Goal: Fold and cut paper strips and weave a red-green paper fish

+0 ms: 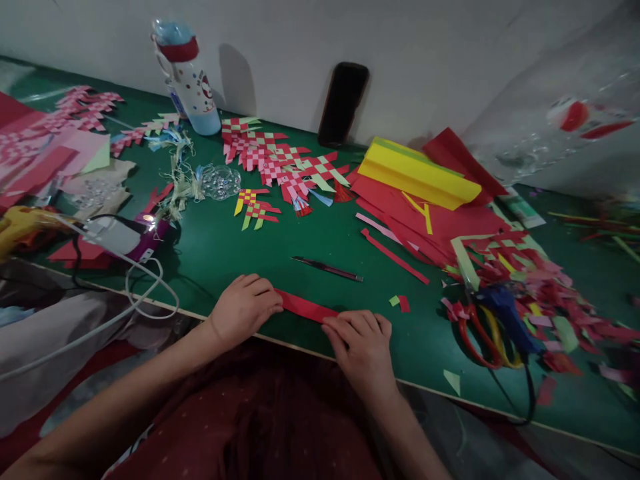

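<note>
Green tabletop (pixel 210 247) against a pale wall (pixel 280 40), dim light, right side blurry. Both hands low at the near table edge, one red paper strip (pixel 306 307) stretched between them, lying slantwise, right end nearer the wearer. Left hand (pixel 245 308): fingers bunched together, closed over the strip's left end; thumb position hidden. Right hand (pixel 363 347): thumb and fingertips pinching the strip's right end. Middle of strip uncovered, looks flat.

Just beyond the grip: slim dark pen-like tool (pixel 327 268), lying loose, roughly parallel to the strip. Farther past it, small woven paper piece (pixel 257 210) in yellow, red and green, then a row of red-and-pink woven pieces (pixel 273 160). Behind those, black phone (pixel 343 103) leaning on the wall; bottle (pixel 190 87) standing beyond the left hand. Clear round packet (pixel 220 182) nearer the left hand than the bottle is. Left of the left hand: purple device (pixel 145 243), white cable (pixel 159 297) looping.

Right of the right hand: little green-and-red scrap (pixel 404 304) near, scissors (pixel 467 343) with red handles farther out, heap of paper scraps (pixel 580 327) past that. Beyond the right hand, folded yellow paper (pixel 420 175) on red sheets (pixel 443 233).
</note>
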Demonstrator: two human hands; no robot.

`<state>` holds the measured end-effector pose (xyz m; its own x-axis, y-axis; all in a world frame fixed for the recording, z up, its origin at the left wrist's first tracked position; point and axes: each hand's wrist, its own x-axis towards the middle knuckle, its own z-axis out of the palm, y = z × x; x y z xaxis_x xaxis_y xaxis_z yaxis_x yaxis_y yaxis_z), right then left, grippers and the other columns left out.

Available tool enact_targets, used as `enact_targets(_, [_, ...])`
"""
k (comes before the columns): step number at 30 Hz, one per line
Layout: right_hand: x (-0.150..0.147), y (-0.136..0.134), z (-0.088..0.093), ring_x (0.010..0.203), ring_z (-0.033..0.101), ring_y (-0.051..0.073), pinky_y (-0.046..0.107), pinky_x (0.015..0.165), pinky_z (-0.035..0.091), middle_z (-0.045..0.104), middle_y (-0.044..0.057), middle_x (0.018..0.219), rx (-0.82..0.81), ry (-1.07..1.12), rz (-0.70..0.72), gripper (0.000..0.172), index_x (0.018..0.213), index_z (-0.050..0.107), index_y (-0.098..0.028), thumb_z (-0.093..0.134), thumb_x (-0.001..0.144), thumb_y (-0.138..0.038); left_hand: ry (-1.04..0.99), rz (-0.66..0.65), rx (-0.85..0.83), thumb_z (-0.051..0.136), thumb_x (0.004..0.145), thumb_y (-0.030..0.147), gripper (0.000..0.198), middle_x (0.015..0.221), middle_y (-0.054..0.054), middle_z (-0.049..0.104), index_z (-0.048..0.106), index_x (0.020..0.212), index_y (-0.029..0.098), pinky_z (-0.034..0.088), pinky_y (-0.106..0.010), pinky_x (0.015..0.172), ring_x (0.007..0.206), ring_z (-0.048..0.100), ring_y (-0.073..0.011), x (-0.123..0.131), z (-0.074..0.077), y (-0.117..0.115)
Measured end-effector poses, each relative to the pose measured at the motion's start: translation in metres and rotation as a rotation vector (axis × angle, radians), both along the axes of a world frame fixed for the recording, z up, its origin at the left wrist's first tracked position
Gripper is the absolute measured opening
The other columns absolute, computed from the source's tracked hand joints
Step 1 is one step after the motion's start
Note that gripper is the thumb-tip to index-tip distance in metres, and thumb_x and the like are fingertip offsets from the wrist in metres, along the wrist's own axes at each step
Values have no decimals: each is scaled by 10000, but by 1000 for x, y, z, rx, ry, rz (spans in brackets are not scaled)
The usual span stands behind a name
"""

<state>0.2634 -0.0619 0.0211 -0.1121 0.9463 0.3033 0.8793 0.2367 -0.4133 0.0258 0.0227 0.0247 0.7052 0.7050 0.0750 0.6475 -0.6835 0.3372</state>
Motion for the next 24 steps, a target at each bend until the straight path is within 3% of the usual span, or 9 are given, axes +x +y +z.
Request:
enact_targets(13, [-12, 7, 5, 771, 543, 176, 368, 815, 267, 647, 7, 738, -105, -71, -155, 204, 716, 608, -217, 552, 896, -295, 94, 159, -104, 556, 918, 343, 193, 833, -28, 628, 637, 809, 204, 322, -352, 762, 856, 524, -221, 8, 18, 7])
enact_targets(24, [-12, 9, 6, 762, 527, 178, 356, 778, 270, 633, 8, 725, -146, -101, -169, 215, 699, 591, -216, 555, 890, -307, 149, 175, -152, 555, 897, 247, 119, 807, -26, 640, 590, 799, 192, 339, -347, 741, 805, 563, -218, 10, 22, 15])
